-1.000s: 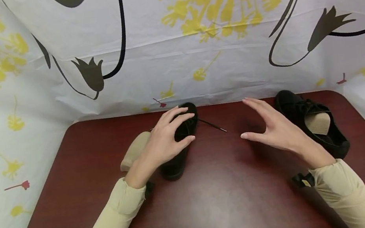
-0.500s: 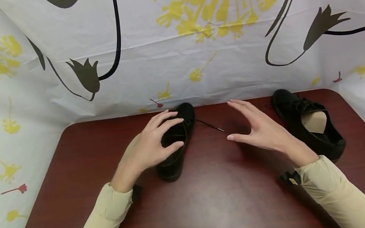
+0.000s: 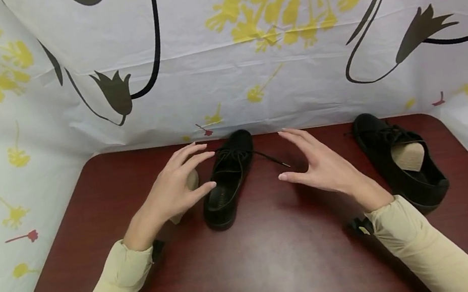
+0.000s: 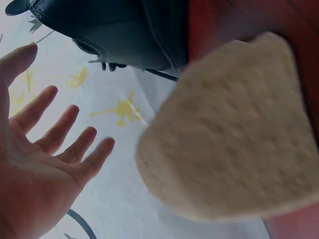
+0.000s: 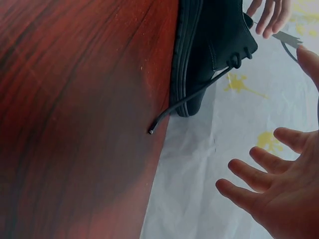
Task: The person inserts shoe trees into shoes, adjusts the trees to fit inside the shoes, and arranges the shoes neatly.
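A black lace-up shoe [image 3: 226, 180] sits left of centre, toe toward the back, with one end of its shoelace [image 5: 194, 92] trailing right onto the table. My left hand [image 3: 168, 192] hovers left of it, fingers spread and gently bent, holding nothing. Partly hidden behind that hand is a beige, rough-surfaced block with a rounded end [image 4: 229, 134], beside the shoe. My right hand [image 3: 324, 167] is in the air between the two shoes, fingers apart, also holding nothing. The second black shoe [image 3: 375, 154] lies at the right, a similar beige block [image 3: 409, 157] in its opening.
The dark red-brown table [image 3: 263, 274] has rounded back corners. A white cloth with printed flowers [image 3: 205, 79] hangs behind it and along both sides. Black wrist straps show at the sleeve cuffs.
My left hand has moved left, uncovering more of the left shoe and covering more of the beige block. My right hand has shifted left, away from the right shoe. Both stay spread.
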Motion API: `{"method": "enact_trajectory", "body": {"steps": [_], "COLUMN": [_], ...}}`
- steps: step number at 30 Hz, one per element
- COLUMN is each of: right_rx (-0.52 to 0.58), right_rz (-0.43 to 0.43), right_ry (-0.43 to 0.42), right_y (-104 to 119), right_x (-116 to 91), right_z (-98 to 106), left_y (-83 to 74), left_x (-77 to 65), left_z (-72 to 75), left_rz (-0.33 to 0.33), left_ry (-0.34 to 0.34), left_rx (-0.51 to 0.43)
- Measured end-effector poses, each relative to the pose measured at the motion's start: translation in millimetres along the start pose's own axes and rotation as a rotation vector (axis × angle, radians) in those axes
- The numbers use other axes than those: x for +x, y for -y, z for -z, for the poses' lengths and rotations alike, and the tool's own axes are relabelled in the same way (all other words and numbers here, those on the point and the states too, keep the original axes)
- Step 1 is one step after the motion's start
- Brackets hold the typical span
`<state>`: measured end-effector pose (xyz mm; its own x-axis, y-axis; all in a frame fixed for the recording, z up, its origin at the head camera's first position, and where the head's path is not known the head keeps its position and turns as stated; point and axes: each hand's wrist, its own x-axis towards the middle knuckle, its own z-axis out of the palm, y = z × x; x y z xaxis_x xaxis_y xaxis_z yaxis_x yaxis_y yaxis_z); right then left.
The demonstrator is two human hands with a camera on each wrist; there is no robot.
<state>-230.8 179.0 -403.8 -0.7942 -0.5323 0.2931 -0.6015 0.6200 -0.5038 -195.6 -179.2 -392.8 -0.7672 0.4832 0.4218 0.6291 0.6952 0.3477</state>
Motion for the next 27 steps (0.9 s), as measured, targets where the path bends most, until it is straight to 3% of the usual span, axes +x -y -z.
{"method": "enact_trajectory", "body": {"steps": [27], "right_rx": [0.025], "right_rz": [-0.024], "right_ry": [0.076], "right_y": [16.0], "right_x": [19.4], "right_z": [-34.1], "left_y": [34.9], "left_x": [-51.8], "left_z": [13.6], "left_rz": [0.121], "left_ry": [0.077], "left_rx": [0.040]}}
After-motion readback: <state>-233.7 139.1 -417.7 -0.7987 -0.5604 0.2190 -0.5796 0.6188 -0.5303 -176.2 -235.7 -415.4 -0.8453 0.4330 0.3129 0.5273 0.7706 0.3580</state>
